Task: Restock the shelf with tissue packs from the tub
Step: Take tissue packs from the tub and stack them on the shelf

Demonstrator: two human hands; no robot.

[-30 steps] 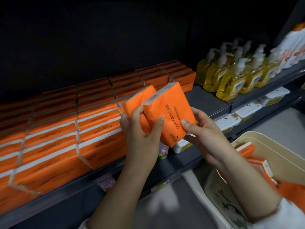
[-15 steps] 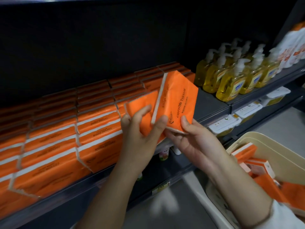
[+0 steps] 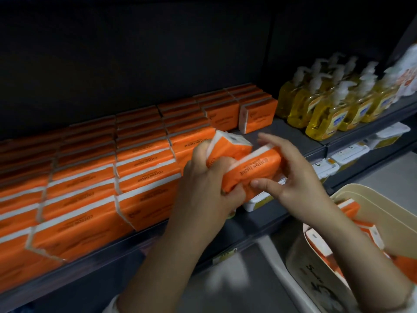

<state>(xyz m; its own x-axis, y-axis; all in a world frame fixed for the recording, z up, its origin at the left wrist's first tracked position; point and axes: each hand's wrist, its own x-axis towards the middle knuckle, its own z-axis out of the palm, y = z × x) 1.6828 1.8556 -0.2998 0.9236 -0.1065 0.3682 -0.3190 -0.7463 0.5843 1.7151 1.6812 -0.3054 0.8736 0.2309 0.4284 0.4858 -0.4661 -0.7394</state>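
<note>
The dark grey shelf (image 3: 291, 134) carries orange tissue packs (image 3: 144, 177) standing in tight rows from its left end to past the middle. Further right a strip of shelf lies bare, then yellow soap bottles (image 3: 327, 114) stand clustered together.

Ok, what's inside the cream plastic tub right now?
Several orange, white-edged tissue packs lie in the cream plastic tub. The right forearm covers some; the tub's bottom is hidden.
</note>
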